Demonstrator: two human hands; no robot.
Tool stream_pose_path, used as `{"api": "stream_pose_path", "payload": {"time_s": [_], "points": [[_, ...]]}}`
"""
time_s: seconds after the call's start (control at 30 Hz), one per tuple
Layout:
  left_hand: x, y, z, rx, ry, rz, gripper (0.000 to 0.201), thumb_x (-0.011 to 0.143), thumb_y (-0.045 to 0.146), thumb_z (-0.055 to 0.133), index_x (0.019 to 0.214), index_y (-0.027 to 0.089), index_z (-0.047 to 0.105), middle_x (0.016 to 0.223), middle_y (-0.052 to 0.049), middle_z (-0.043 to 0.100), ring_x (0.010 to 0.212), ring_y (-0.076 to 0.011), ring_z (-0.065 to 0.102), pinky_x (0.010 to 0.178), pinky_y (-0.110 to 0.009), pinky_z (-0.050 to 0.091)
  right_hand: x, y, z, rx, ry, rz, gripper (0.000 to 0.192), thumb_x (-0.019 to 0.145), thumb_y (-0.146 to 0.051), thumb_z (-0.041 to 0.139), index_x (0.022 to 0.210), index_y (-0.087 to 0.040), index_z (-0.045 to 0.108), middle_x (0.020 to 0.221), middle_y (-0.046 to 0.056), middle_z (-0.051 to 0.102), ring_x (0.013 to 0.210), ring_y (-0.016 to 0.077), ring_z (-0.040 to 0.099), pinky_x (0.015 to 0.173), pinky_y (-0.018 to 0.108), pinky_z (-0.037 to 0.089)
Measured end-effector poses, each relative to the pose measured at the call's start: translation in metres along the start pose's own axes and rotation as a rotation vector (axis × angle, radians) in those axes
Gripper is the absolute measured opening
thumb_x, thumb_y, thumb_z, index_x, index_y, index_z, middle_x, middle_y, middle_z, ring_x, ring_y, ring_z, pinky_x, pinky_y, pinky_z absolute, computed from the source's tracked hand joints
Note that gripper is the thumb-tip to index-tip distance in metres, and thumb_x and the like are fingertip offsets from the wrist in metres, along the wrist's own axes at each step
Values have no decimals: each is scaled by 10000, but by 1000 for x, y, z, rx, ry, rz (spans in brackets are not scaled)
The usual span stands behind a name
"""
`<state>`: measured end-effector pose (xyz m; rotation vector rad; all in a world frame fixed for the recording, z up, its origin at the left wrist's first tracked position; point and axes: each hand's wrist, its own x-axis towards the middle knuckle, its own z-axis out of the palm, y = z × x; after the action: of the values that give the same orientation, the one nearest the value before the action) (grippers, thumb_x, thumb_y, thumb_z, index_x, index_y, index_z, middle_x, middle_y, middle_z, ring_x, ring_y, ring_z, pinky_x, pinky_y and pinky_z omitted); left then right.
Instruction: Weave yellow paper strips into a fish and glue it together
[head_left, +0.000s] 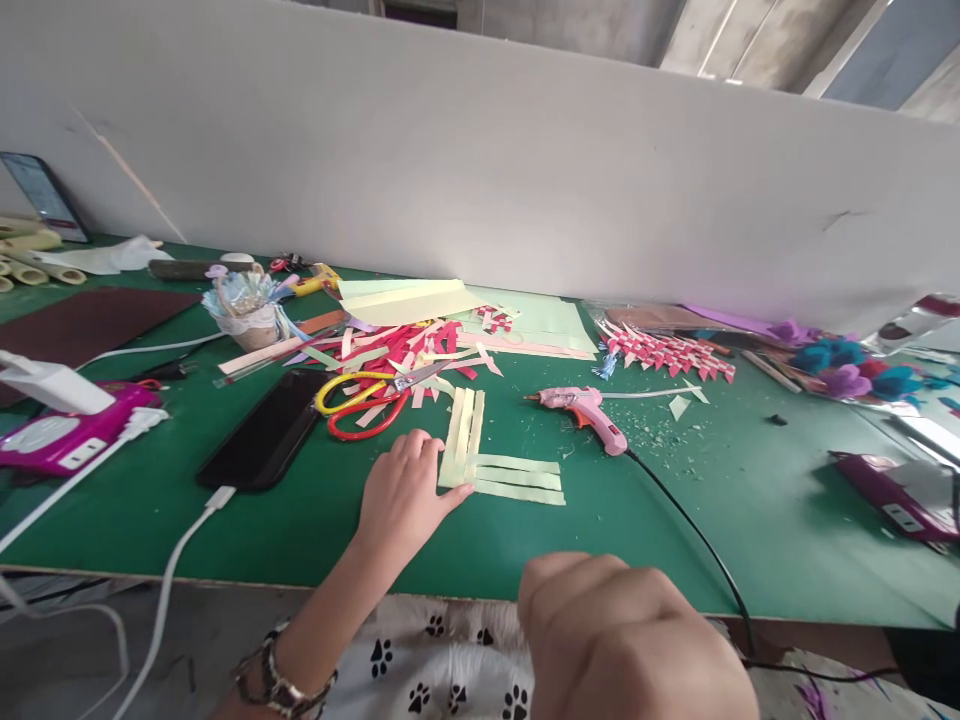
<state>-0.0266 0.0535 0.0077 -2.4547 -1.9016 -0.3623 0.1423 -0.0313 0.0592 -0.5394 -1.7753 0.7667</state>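
Note:
My left hand [405,490] rests on the green table beside pale green paper strips [460,435] set out in an L shape. Its fingers are curled and the thumb presses the lower corner of the strips, holding them down. One group of strips points away from me, and another group [519,480] lies to the right. Close to the camera, my right hand [637,640] is raised over the table's front edge, with its fingers curled into a fist. Whatever it may hold is hidden. Beyond the strips lie yellow-and-red-handled scissors [365,404]. A pink glue gun [581,408] lies to the right.
A black phone [264,432] with a white cable lies left. Red and pale paper strips [397,345] are heaped behind, near a woven red-and-white paper piece [667,350]. Purple power strips [71,425] flank the table. A small decorated pot [247,310] stands back left.

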Motion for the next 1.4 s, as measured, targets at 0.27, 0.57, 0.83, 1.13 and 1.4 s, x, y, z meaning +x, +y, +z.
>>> {"api": "stream_pose_path", "payload": {"time_s": [0.27, 0.57, 0.83, 1.13, 1.4], "points": [[-1, 8, 8, -151, 50, -80, 249, 709, 352, 630, 846, 198, 490, 832, -41, 583, 831, -239, 568, 682, -342, 446, -1, 7, -40, -29, 108, 76, 192, 862, -196, 475, 670, -195, 491, 534, -25, 504, 485, 82, 434, 490, 243, 342], [4, 7, -7, -703, -55, -253, 408, 790, 347, 484, 1171, 211, 429, 872, -27, 625, 760, -174, 607, 687, -302, 481, -15, 19, -61, -79, 169, 182, 227, 858, -156, 455, 638, -190, 494, 509, -29, 491, 465, 82, 444, 459, 224, 340], [33, -11, -58, -611, 79, -90, 327, 773, 376, 550, 1064, 231, 582, 921, -39, 648, 916, -218, 605, 805, -333, 473, -2, 17, -79, -297, 98, 168, 253, 864, -179, 452, 612, -193, 465, 502, -24, 488, 454, 82, 444, 429, 209, 344], [86, -5, -139, -569, 321, 88, 366, 793, 277, 546, 1152, 220, 505, 907, -17, 616, 946, -179, 579, 783, -279, 467, 74, -22, -91, -695, -85, 28, 70, 845, -222, 503, 833, -222, 572, 736, 7, 592, 627, 105, 529, 521, 213, 418], [112, -17, -158, -536, 315, 282, 405, 827, 298, 506, 1225, 254, 448, 936, -17, 587, 965, -172, 566, 820, -294, 455, 171, 6, -81, -1095, 79, -116, 275, 830, -318, 538, 1100, -280, 566, 1175, 84, 475, 1069, 263, 441, 872, 444, 356]]}}
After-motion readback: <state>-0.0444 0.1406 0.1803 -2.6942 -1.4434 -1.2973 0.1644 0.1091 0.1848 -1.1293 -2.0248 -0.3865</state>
